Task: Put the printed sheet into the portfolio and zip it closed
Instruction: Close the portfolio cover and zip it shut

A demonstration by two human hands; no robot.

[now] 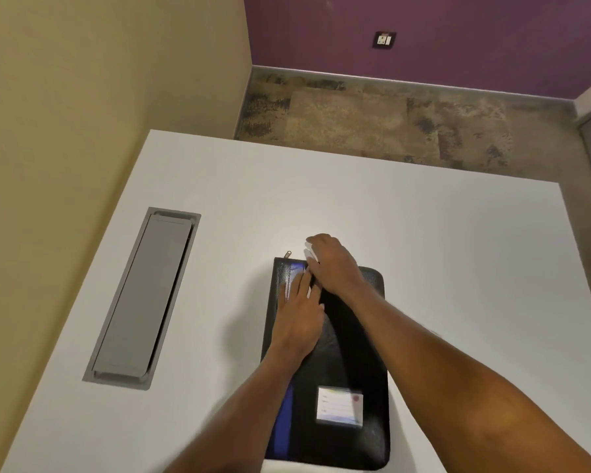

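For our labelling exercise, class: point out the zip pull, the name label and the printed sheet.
zip pull (288, 254): head view, on its metal tab.
name label (339, 406): head view, middle of the white card.
printed sheet (308, 251): head view, white edge showing under the right hand (333, 264).

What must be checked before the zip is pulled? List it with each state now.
1. Whole printed sheet inside portfolio: not ok, a white edge shows at the far end.
2. Portfolio flat on table: ok.
3. Steadying by left hand: ok, fingers flat on portfolio.
4. Free right hand for the zip: not ok, curled on the sheet.
5. Reachable zip pull: ok, at the far left corner.
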